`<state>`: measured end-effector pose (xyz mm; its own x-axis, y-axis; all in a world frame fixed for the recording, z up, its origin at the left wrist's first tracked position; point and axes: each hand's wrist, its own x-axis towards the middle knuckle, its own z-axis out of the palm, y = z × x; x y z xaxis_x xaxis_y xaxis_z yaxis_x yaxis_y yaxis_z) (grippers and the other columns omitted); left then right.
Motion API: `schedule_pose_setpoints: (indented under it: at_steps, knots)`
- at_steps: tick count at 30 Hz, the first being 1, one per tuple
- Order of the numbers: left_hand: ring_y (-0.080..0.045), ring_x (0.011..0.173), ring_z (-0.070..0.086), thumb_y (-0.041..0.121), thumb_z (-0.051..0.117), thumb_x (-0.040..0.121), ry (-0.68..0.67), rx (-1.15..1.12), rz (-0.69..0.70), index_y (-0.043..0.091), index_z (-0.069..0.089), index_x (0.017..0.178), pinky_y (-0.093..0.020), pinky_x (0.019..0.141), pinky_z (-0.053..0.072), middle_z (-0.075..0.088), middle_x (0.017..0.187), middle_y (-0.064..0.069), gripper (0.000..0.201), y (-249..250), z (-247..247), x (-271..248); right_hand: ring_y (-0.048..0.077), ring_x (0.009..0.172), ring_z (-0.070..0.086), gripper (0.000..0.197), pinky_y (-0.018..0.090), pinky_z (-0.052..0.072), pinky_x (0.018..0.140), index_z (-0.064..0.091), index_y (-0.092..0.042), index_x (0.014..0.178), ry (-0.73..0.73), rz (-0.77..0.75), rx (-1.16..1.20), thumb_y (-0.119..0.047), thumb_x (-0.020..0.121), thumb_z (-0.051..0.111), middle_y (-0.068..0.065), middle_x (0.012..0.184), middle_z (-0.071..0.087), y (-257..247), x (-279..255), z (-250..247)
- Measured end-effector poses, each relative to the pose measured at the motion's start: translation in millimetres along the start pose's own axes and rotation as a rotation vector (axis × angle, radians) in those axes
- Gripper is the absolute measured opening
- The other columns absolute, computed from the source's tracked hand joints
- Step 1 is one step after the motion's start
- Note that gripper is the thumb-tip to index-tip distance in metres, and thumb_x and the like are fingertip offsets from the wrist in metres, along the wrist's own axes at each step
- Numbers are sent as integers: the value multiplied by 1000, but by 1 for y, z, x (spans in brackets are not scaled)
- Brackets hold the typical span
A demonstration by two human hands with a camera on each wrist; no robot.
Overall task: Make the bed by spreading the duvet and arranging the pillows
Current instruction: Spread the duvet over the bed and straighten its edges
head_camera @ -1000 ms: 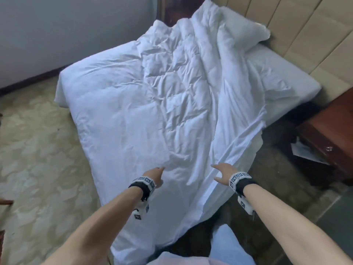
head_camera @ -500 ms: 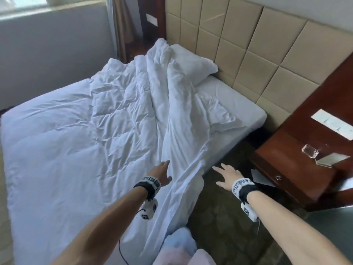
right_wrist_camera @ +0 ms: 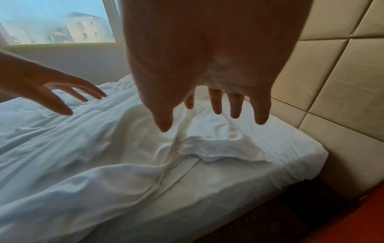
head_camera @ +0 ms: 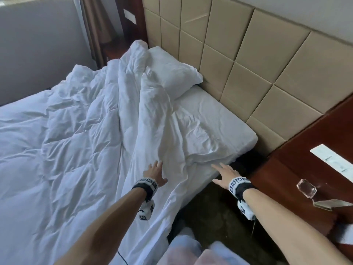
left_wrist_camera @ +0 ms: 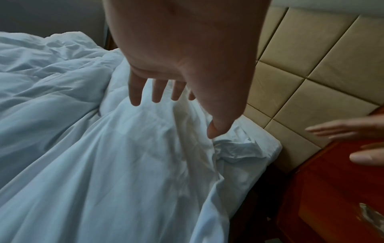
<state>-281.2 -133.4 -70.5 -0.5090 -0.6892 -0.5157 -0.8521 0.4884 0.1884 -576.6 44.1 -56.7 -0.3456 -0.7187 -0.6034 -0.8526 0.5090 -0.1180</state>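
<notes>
A white duvet (head_camera: 80, 142) lies crumpled over the bed, bunched in a ridge (head_camera: 145, 104) toward the headboard, with its near corner (head_camera: 202, 150) folded on the bare sheet (head_camera: 225, 119). One white pillow (head_camera: 172, 73) leans against the headboard, partly under the duvet. My left hand (head_camera: 155, 174) hovers with spread fingers just over the duvet's near edge (left_wrist_camera: 162, 148). My right hand (head_camera: 224, 174) reaches, fingers straight, toward the folded corner (right_wrist_camera: 220, 148) at the mattress edge. Neither hand holds anything.
A padded beige headboard (head_camera: 248, 64) backs the bed. A red-brown nightstand (head_camera: 305, 184) with a glass object (head_camera: 306, 190) and a card stands close on the right. Dark carpet (head_camera: 214, 222) lies between bed and nightstand. A window (right_wrist_camera: 58, 21) is beyond the bed.
The view has swung toward the head of the bed. Both hands have moved forward along the bedside toward the duvet's folded corner, staying open.
</notes>
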Motion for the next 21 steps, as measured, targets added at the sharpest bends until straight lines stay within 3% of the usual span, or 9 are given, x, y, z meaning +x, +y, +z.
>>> schedule_pose_setpoints:
  at_steps: [3, 7, 10, 12, 14, 16, 18, 21]
  knots:
    - [-33, 150, 20, 54, 71, 83, -17, 15, -80, 25, 8, 159, -54, 109, 41, 12, 166, -3, 103, 26, -18, 41, 31, 155, 17, 80, 57, 26, 120, 16, -44, 160, -3, 0, 17, -55, 94, 60, 5, 169, 14, 32, 52, -40]
    - [-38, 154, -6, 64, 75, 73, 4, -47, -238, 32, -13, 158, -68, 114, 24, -19, 166, -2, 127, 51, -13, 104, 34, 151, 24, 82, 55, 32, 118, 23, -41, 156, -38, -48, 13, -58, 89, 66, 8, 165, 23, 63, 147, -65]
    - [-44, 151, -14, 70, 83, 59, 71, -211, -491, 43, -31, 150, -77, 105, 25, -46, 155, 3, 148, 60, 8, 148, 34, 155, 8, 106, 65, 25, 117, 5, -48, 158, -34, -41, 17, -67, 78, 72, 0, 170, 1, 72, 236, -63]
    - [-48, 150, -12, 65, 90, 52, 202, -441, -728, 48, -35, 145, -80, 101, 25, -53, 149, 2, 157, 55, 33, 174, 35, 156, -8, 124, 70, 14, 117, -10, -51, 155, 13, -18, 46, -73, 69, 76, 3, 169, -16, 69, 292, -56]
    - [-48, 150, -4, 58, 94, 52, 265, -615, -916, 46, -37, 145, -77, 106, 25, -44, 156, -6, 160, 42, 57, 197, 38, 155, -14, 138, 72, 8, 117, -21, -53, 152, 13, 29, 114, -76, 60, 80, 6, 166, -26, 63, 340, -48]
    - [-49, 147, 19, 50, 90, 64, 237, -591, -968, 39, -30, 151, -65, 110, 36, -7, 165, -21, 148, 27, 78, 211, 41, 155, -2, 145, 70, 15, 117, -24, -56, 149, -34, 30, 190, -72, 56, 86, 9, 167, -25, 56, 376, -31]
    - [-47, 127, 49, 37, 77, 83, 186, -453, -916, 30, -13, 158, -53, 98, 49, 35, 147, -31, 117, 17, 89, 221, 42, 151, 20, 137, 60, 28, 117, -15, -55, 152, -100, -52, 233, -60, 62, 88, 17, 168, -4, 50, 400, -10]
    - [-43, 101, 64, 18, 56, 97, 134, -314, -811, 15, 28, 156, -47, 82, 54, 60, 121, -28, 66, 21, 93, 232, 44, 125, 54, 91, 47, 49, 99, 24, -41, 156, -63, -187, 168, -24, 82, 75, 20, 147, 38, 48, 410, 6]
